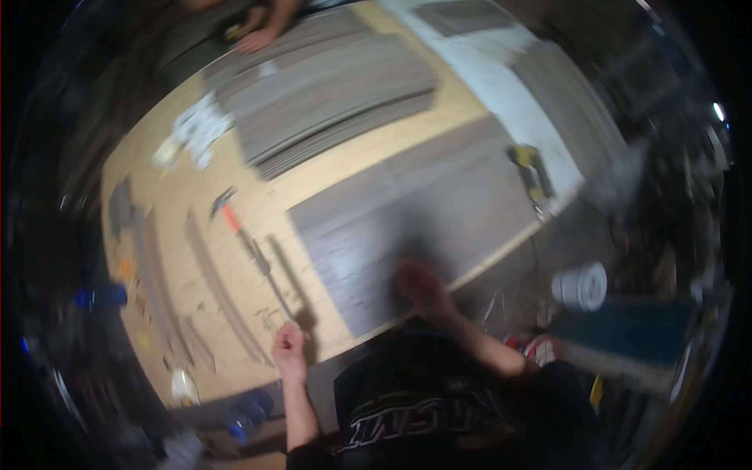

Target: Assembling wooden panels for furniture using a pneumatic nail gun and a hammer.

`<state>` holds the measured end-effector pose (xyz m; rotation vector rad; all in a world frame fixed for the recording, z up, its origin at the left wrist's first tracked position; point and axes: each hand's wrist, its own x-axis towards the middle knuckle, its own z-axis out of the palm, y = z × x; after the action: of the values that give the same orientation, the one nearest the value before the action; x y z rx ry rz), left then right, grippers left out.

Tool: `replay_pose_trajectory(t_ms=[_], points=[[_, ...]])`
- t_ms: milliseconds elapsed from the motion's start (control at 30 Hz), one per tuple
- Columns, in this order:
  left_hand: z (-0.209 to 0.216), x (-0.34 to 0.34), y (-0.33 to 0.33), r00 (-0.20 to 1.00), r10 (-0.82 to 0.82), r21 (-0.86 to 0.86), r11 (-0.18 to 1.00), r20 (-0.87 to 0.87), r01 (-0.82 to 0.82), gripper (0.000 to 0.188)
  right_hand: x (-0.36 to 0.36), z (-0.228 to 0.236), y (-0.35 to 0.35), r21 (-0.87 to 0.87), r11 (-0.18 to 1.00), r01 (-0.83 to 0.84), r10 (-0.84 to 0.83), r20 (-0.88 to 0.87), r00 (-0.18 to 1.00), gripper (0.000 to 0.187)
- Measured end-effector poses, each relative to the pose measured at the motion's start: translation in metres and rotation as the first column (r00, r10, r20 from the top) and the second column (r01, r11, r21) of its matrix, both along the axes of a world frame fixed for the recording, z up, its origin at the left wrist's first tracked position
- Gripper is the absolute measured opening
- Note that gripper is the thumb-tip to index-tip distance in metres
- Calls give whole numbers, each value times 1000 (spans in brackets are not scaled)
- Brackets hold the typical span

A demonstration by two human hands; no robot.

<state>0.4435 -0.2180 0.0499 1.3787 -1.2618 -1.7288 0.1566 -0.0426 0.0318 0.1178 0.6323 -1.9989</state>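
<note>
My left hand (290, 348) is closed at the table's near edge, its fingers pinching the lower end of a thin grey rod-like piece (280, 299). That piece slants up and left toward a hammer (228, 216) with an orange and dark handle; blur hides whether the two touch. My right hand (424, 287), smeared by motion, hovers over the near part of a flat grey-brown wood-look panel (423, 200). Its fingers are too blurred to read. A dark shadow falls on the panel beside it.
Stacked wood-look boards (329, 86) lie farther back on the light wooden table (235, 305). A yellow-black power tool (532, 176) rests at the panel's right corner. Narrow strips (215, 278) and crumpled white material (202, 129) are left. A co-worker's hand (258, 39) touches the far boards. A white bucket (580, 287) stands right.
</note>
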Motion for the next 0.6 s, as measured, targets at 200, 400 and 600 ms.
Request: replay_pose_trajectory(t_ms=[200, 400, 600], points=[[42, -177, 76, 703, -697, 86, 698, -143, 711, 32, -32, 77, -9, 463, 864, 198, 98, -540, 836, 58], [51, -284, 113, 440, -891, 78, 434, -108, 898, 32, -116, 79, 77, 490, 788, 372, -207, -357, 911, 62], [35, -412, 99, 407, -829, -433, 228, 384, 872, 39, -225, 33, 135, 594, 604, 531, -39, -644, 764, 59]])
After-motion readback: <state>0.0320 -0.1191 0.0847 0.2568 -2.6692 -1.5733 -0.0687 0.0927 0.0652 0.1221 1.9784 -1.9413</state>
